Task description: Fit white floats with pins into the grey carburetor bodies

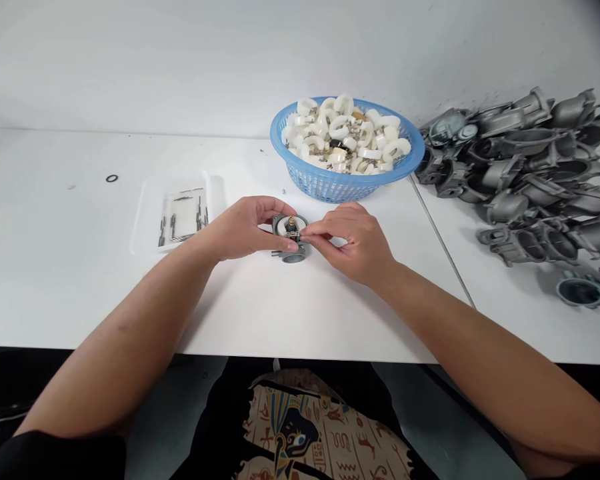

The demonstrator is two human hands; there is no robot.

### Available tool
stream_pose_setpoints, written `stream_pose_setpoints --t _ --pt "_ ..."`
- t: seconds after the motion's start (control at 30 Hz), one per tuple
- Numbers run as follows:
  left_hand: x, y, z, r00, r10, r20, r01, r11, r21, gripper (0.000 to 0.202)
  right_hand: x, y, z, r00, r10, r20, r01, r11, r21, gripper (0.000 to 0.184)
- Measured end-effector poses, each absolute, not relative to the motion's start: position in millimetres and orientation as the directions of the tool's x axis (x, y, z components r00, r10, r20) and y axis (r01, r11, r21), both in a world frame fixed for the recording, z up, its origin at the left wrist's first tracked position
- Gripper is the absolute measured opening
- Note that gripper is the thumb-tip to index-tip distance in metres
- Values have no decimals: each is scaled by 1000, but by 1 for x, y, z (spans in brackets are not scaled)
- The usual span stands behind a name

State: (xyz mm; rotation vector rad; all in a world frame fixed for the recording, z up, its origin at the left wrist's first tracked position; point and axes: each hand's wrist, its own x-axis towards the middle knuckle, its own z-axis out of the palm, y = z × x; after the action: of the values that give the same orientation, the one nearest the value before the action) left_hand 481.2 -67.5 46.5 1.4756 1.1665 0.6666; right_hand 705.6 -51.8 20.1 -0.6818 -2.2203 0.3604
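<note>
A small grey metal carburetor body [294, 256] stands on the white table in front of me, with a white ring-shaped float and a brass piece in its upward-facing cavity. Around its left side and lower edge my left hand [250, 230] is closed, the thumb pressing near the front. My right hand [353, 240] comes in from the right, thumb and index finger pinched together at the float's hinge side. Whatever sits between those fingertips is too small to make out. Farther left, a shallow white tray [147, 207] holds several thin metal pins, partly behind my left forearm.
A blue plastic basket [325, 187] heaped with white floats stands behind my hands. Many grey carburetor bodies [530, 180] are piled at the right, beyond a table seam. One black O-ring [111, 178] lies at the far left. The table's front edge runs below my forearms.
</note>
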Motion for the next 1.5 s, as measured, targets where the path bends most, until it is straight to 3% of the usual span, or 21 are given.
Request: stream_pose_setpoints --t 0.17,0.33,0.43,0.57,0.7,0.93,1.03,1.23,1.5 --pt "482 -69 49 288 937 -198 411 66 909 58 708 -53 18 -526 608 595 324 790 -521 8" --pt "483 -70 50 293 954 -71 498 -88 863 49 712 -54 10 -495 728 473 331 662 -672 64" --pt "485 -73 52 281 955 -97 513 -65 856 50 712 -53 3 -550 763 338 280 550 -787 81" --pt "486 -76 56 275 957 -91 511 -65 857 51 708 -53 1 -614 736 285 187 487 -853 78" --pt "487 -78 56 284 958 -37 509 -118 853 49 704 -53 3 -620 708 338 188 552 -813 84" --pt "490 -80 53 254 966 40 573 -184 799 43 702 -55 5 -611 719 331 240 567 -788 76" --pt "491 -82 55 275 960 42 554 -194 810 35 703 -55 5 -605 732 312 261 553 -791 76" --pt "489 -81 54 297 952 70 466 -208 860 44 702 -57 6 -598 735 318 283 566 -774 82" --pt "490 -79 53 314 946 79 389 -204 898 34 702 -60 9 -555 793 251 290 467 -835 72"
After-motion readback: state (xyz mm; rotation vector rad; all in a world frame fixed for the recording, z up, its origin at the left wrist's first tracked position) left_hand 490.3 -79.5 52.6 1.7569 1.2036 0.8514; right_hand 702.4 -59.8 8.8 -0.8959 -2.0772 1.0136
